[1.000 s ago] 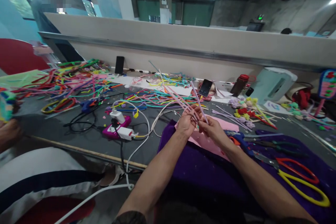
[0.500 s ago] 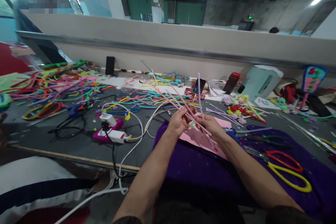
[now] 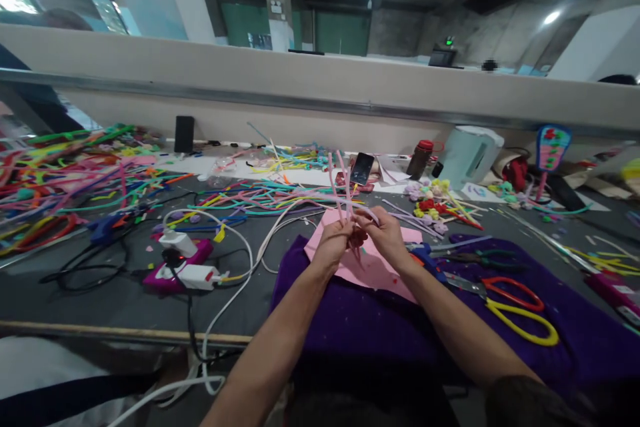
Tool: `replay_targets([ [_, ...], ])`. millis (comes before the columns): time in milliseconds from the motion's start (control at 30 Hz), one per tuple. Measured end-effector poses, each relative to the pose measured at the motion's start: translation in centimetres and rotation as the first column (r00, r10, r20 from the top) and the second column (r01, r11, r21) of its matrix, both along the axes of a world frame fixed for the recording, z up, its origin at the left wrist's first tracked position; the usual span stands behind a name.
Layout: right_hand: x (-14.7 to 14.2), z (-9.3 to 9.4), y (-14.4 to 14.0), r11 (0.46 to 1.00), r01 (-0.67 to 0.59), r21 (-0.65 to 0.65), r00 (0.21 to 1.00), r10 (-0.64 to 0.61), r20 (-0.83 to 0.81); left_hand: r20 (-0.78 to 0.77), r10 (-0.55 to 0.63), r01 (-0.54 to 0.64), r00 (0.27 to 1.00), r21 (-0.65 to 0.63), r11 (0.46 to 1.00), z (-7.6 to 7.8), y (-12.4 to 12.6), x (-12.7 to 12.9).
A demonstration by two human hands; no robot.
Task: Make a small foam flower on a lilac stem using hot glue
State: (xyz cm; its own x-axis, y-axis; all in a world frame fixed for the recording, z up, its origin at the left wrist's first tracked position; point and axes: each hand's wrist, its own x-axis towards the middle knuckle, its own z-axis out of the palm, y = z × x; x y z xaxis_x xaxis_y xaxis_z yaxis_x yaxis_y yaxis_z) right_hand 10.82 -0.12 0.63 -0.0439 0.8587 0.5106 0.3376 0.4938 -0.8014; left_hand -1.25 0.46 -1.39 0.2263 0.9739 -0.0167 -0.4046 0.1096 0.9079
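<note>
1. The left hand (image 3: pixel 333 245) is closed around a bunch of pale pink stems (image 3: pixel 339 190), which stand up and lean toward 11 o'clock from the fist.
2. The right hand (image 3: pixel 383 240) meets it from 3 o'clock, fingertips pinching the same stems just above the left fist; a small red bit shows between the two hands, too blurred to name.
3. Both hands hover over a pink sheet (image 3: pixel 373 267) that lies on a purple cloth (image 3: pixel 380 320).
4. Scissors (image 3: pixel 510 310) with red and yellow loops lie at 3 o'clock of the hands, on the cloth, with pliers (image 3: pixel 483 258) just beyond them.
5. A power strip (image 3: pixel 183 267) with white plugs and cables sits at 9 o'clock; a heap of loose stems (image 3: pixel 280 193) lies at 11 o'clock.
6. Risk, as I judge it: the stems are thin and springy, so a loosened pinch could let one slide out of the bunch or fan apart.
7. The long free ends could also snag the loose stems behind and drag them in.
</note>
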Motion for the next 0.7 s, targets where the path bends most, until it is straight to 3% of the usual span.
replay_targets([
  [100,-0.4,0.2,0.2,0.995,0.077,0.069,0.995,-0.080,0.052,-0.071,0.042,-0.037,0.997,0.063,0.997,0.2,-0.6,0.5],
  [200,-0.9,0.2,0.5,0.997,0.068,0.025,0.997,-0.069,0.039,-0.136,0.079,-0.062,0.988,0.126,0.990,0.6,-1.1,0.8],
  [267,-1.0,0.1,0.6,0.999,0.016,-0.043,0.999,-0.017,-0.028,-0.145,0.071,-0.053,0.987,0.128,0.990,0.7,-1.1,0.7],
  [367,-0.8,0.0,0.9,0.975,-0.129,-0.180,0.964,0.081,-0.255,-0.090,0.016,-0.010,0.996,0.073,0.997,0.8,-1.0,0.4],
  [467,0.0,0.0,1.6,0.921,-0.282,-0.268,0.862,0.120,-0.492,-0.005,-0.108,0.108,0.994,-0.003,0.994,0.8,-0.8,-0.1],
  [567,1.4,0.2,2.6,0.880,-0.392,-0.268,0.687,0.086,-0.721,0.046,-0.199,0.201,0.979,-0.055,0.978,0.8,-0.6,-0.4],
  [633,2.6,0.4,3.3,0.878,-0.414,-0.241,0.582,0.052,-0.812,0.059,-0.214,0.218,0.975,-0.083,0.972,0.8,-0.4,-0.6],
  [700,4.1,0.7,3.9,0.885,-0.410,-0.220,0.527,0.033,-0.849,0.056,-0.197,0.202,0.979,-0.106,0.974,0.9,-0.2,-0.8],
])
